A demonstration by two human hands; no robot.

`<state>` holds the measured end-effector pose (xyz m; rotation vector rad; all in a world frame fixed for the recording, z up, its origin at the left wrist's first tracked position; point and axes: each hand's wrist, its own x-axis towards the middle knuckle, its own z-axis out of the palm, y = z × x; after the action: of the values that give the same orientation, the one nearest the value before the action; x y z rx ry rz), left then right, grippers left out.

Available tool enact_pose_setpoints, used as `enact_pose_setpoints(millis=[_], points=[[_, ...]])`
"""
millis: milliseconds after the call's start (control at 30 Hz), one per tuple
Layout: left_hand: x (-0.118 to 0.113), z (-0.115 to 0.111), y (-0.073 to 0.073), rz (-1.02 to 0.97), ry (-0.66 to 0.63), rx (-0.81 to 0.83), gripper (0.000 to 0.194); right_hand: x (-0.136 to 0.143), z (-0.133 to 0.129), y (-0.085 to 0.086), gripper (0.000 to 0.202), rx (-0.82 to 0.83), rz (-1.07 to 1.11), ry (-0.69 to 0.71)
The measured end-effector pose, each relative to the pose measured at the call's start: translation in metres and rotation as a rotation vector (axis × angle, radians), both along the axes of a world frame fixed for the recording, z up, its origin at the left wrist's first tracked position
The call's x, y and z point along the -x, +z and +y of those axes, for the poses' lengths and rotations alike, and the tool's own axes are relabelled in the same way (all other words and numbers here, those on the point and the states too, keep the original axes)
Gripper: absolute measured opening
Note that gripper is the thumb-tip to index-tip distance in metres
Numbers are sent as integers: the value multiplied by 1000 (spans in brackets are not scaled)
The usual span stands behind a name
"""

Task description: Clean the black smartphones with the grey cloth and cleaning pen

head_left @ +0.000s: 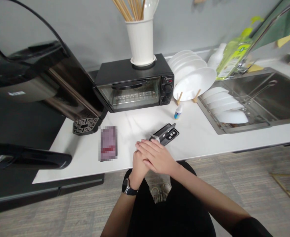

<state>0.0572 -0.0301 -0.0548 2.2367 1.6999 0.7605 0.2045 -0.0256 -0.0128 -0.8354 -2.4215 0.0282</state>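
Note:
My right hand point(158, 156) lies across my left hand point(140, 164), just over the counter's front edge. Its fingers are stretched out flat. Under it, the fingers of my left hand are mostly hidden; a black watch point(129, 188) is on that wrist. Right behind the hands lies a black phone-like item point(171, 135) with round lenses and a raised flap. Its near end is partly covered by my hands. Farther back stands a small white bottle point(177, 113) with a blue label. A blurred-out purple rectangle point(108, 143) lies to the left.
A black toaster oven point(135, 90) stands at the back, carrying a white holder point(140, 41) with chopsticks. White plates point(194, 82) stand in a wooden rack. At right is a metal sink point(265, 121) with bowls point(230, 108); a tall black appliance point(78, 89) stands at left.

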Motion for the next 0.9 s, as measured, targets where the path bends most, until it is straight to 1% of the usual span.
enact_pose_setpoints(millis=[67, 167, 200, 233, 267, 333, 367, 433, 467, 500, 567, 600, 667, 733, 767, 800, 833, 900], points=[[-1, -1, 6, 12, -15, -16, 23, -26, 20, 0, 58, -22, 2, -103], [-5, -1, 18, 17, -2, -48, 21, -67, 55, 4, 47, -7, 30, -311], [-6, -2, 20, 18, 6, -56, 21, -73, 61, 5, 45, 7, 49, -369], [-7, -2, 22, 18, 12, -62, 21, -73, 63, 6, 44, 18, 80, -423], [-7, -1, 22, 19, 16, -66, 20, -68, 60, 6, 43, 22, 119, -463], [-6, -1, 20, 24, 5, -68, 18, -44, 41, 5, 42, 12, 183, -462], [-5, -1, 17, 30, -12, -70, 17, -28, 28, 4, 43, 1, 203, -420], [-2, 0, 11, 46, -50, -75, 16, 1, 4, 2, 52, 32, 178, -280], [-1, 1, 9, 54, -65, -79, 17, 9, -4, 1, 57, 40, 150, -211], [0, 1, 7, 58, -73, -83, 16, 12, -7, 0, 62, 42, 119, -160], [0, 1, 8, 54, -60, -90, 17, -1, 1, -1, 68, 18, 66, -120], [-1, 1, 10, 48, -44, -93, 18, -14, 11, -1, 68, 3, 56, -142], [-3, 0, 16, 36, -11, -99, 20, -44, 36, -1, 64, -9, 67, -258], [-6, -1, 20, 22, 8, -106, 19, -65, 54, 1, 58, 4, 100, -395], [-7, -1, 21, 12, 9, -108, 18, -68, 57, 2, 57, 9, 121, -443], [-7, 0, 21, -4, 8, -113, 18, -64, 55, 2, 56, 11, 143, -466], [-7, 0, 20, -29, 1, -119, 17, -55, 47, 2, 56, 9, 165, -460], [-6, 2, 15, -94, -18, -137, 14, -26, 24, 2, 58, -1, 196, -375]])
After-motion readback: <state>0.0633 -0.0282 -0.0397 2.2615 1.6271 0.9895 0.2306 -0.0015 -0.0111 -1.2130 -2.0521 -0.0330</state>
